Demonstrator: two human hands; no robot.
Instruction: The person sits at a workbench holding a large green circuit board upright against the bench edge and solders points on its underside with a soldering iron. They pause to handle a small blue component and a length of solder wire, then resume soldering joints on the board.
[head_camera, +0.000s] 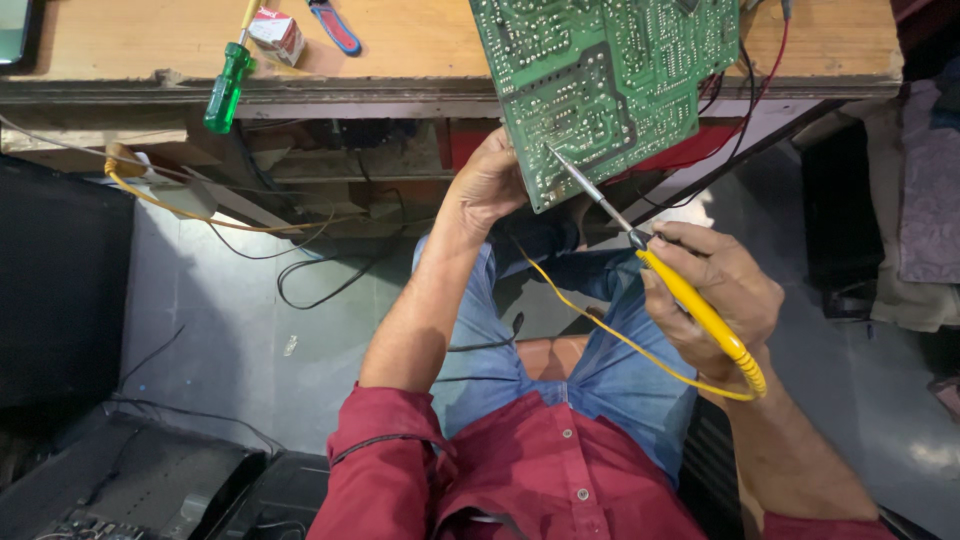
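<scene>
Head: soldering iron (690, 300) in right hand (715, 295)

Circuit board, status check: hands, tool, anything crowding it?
Left hand grips green circuit board at its lower corner. Right hand holds yellow soldering iron, tip on board. Red and black wires hang behind.

Person wears a dark red button-up shirt (540, 470), sleeves rolled above the elbows, small pale buttons down the front. Blue denim jeans (600, 370) at 12 o'clock from it. Forearms bare.
</scene>
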